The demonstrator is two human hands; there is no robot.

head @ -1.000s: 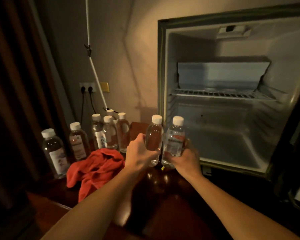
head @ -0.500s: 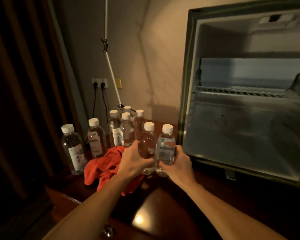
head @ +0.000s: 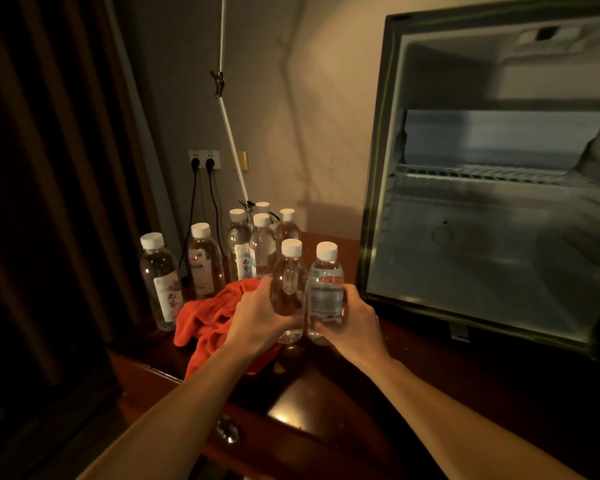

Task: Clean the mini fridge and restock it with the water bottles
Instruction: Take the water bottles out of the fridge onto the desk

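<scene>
I hold two water bottles upright, side by side above the tabletop [head: 326, 403]: left bottle [head: 288, 285] wrapped by my left hand [head: 260, 315], right bottle [head: 325, 289] by my right hand [head: 352, 323]. Swinging toward the open fridge [head: 482, 237], they could clip its frame and slip.

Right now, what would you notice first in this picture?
Two hands in the middle, the left hand and the right hand, each hold a water bottle upright. On the right the fridge stands open, and a red cloth lies left of the hands.
</scene>
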